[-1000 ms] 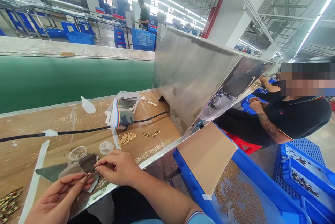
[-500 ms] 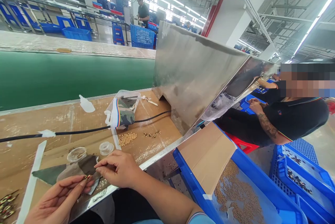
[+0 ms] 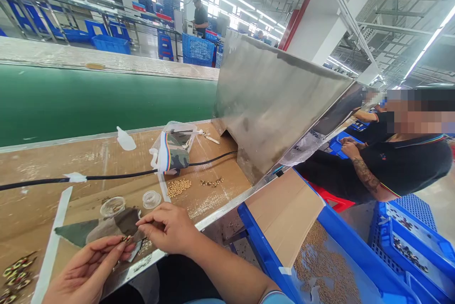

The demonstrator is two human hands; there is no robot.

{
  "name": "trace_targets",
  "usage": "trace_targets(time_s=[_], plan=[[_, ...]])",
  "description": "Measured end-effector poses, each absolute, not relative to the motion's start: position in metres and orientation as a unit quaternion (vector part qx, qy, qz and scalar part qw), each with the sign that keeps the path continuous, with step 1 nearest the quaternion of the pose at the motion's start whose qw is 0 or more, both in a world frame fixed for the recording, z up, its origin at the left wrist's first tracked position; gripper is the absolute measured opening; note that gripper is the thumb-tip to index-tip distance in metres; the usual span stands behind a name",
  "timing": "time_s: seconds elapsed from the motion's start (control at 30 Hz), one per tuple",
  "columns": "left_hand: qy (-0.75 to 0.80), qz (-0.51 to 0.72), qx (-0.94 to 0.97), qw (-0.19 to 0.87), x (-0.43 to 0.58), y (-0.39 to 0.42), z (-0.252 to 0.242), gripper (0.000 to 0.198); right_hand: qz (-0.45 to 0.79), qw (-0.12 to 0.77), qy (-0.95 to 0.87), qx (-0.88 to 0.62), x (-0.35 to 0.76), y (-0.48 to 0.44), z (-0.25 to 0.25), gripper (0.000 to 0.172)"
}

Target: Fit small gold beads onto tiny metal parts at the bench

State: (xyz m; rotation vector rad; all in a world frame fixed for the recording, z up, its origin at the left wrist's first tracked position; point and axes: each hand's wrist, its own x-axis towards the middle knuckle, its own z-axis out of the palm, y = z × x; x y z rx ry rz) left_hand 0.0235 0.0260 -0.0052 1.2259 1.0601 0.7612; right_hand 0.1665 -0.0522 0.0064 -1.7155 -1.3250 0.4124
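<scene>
Apparently fine handwork: left hand (image 3: 87, 266) pinches tiny gold-toned piece (image 3: 127, 238); right hand's (image 3: 169, 228) grip I cannot tell; next move needs steadiness.

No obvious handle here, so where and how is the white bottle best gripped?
Probably grip the white bottle by its wide body, from above and the near side: it lies flat, narrow nozzle pointing away toward the green surface.

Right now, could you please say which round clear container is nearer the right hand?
The smaller container, just beyond the right hand. The larger container sits farther left.
</scene>
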Motion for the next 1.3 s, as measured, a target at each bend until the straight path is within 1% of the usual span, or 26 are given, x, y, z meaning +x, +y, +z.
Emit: trace_targets(time_s=[0.13, 0.27, 0.53, 0.67, 0.9, 1.3], plan=[[0.427, 0.328, 0.548, 0.64, 0.02, 0.029, -0.015, 0.044, 0.162, 0.446, -0.538, -0.696, 0.166, -0.052, 0.005, 0.014], [0.429, 0.323, 0.539, 0.648, 0.02, 0.03, -0.017, 0.046, 0.165, 0.454, -0.537, -0.692, 0.166, -0.052, 0.004, 0.014], [0.424, 0.312, 0.509, 0.681, 0.02, 0.028, -0.014, 0.044, 0.169, 0.45, -0.541, -0.69, 0.167, -0.053, 0.006, 0.014], [0.433, 0.305, 0.489, 0.693, 0.02, 0.029, -0.014, 0.049, 0.164, 0.458, -0.542, -0.685, 0.167, -0.053, 0.007, 0.012], [0.441, 0.299, 0.491, 0.689, 0.019, 0.029, -0.014, 0.052, 0.169, 0.459, -0.54, -0.685, 0.166, -0.054, 0.008, 0.013], [0.459, 0.3, 0.495, 0.674, 0.022, 0.026, -0.005, 0.05, 0.163, 0.445, -0.546, -0.691, 0.166, -0.053, 0.006, 0.014]])
